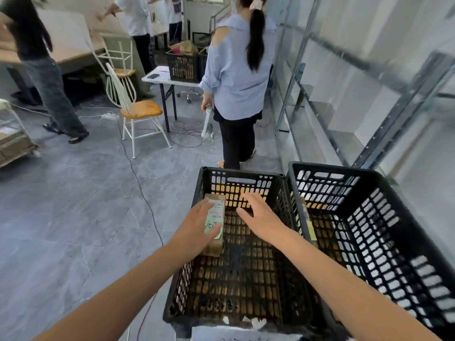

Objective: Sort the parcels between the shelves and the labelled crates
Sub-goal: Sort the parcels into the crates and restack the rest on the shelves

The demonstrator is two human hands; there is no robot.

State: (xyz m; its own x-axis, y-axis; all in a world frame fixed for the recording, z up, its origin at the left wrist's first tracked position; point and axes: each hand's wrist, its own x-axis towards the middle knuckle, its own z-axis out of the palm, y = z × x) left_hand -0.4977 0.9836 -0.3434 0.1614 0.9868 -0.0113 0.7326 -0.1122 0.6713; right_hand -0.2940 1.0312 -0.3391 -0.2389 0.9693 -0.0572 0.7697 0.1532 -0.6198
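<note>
Grey tiled floor [73, 217], with pale metal shelving rack [344, 107] along right side. Beside rack, two black slotted plastic crates touching: right crate [369, 230], left crate [246, 279]. Over left crate, right hand [261, 217] with fingers spread, holding nothing; left hand [194, 227] gripping small brown cardboard parcel [218, 212] at that crate's left wall, thumb on its green note [211, 226]

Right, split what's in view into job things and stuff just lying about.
For the job: parcel in the left hand, right hand, left crate, right crate, shelves.
Lying about: chair, power strip, cables, phone.
</note>
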